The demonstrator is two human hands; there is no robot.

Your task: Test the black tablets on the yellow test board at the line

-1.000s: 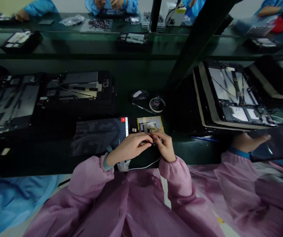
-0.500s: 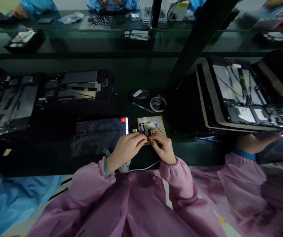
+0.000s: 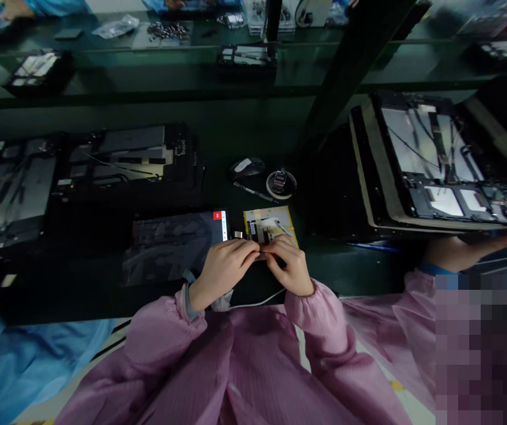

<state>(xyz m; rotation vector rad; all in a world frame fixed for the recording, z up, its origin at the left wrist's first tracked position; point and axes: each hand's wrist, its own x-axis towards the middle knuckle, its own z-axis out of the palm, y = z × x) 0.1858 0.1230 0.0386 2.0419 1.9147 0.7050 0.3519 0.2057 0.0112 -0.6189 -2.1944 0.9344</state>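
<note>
My left hand [image 3: 222, 271] and my right hand [image 3: 291, 265] meet fingertip to fingertip at the near edge of a small yellow sheet [image 3: 271, 224] bearing dark strips. Both hands are closed in a pinch on something small between them, too small to name. A dark film-covered panel with a red tag [image 3: 173, 245] lies just left of my left hand. A white cable [image 3: 257, 300] runs under my wrists.
Open device chassis [image 3: 129, 156] lie in black trays at left; another [image 3: 430, 165] sits at right. A tape roll [image 3: 281, 183], a black mouse [image 3: 247, 167] and a pen-like tool [image 3: 255, 193] lie behind the sheet. A co-worker's hand [image 3: 452, 254] rests at right; a blue sleeve [image 3: 23, 366] at left.
My hands stay pinched together at the sheet, shifting only slightly. The co-worker's hand at right has lost the dark panel it held earlier. The view has tilted a little.
</note>
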